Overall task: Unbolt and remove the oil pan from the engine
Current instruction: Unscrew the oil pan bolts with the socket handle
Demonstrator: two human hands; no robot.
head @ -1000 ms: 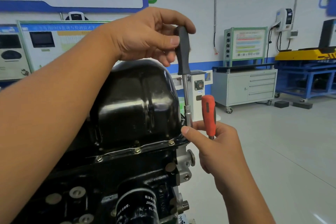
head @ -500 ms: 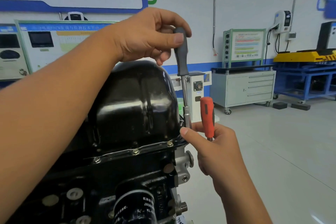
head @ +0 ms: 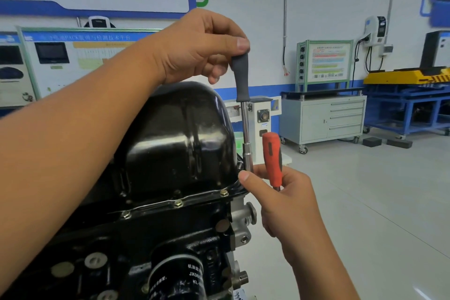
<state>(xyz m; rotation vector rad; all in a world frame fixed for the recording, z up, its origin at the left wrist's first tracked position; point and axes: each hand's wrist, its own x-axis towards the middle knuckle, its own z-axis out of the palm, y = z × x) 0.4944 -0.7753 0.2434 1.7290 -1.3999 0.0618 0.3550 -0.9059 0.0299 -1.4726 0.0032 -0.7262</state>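
Gripping the nut driver (head: 243,109) handle from above, left hand (head: 194,48), right hand (head: 285,200) pinching its socket, clutching orange screwdriver (head: 272,158)

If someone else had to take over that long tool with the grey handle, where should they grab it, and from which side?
Probably by the grey handle, the thick, grippy top part of the nut driver. It stands nearly upright beside the oil pan, so come from above or the open right side. The left hand pinches it there already, while the right hand steadies the thin shaft's socket end and holds an orange screwdriver.
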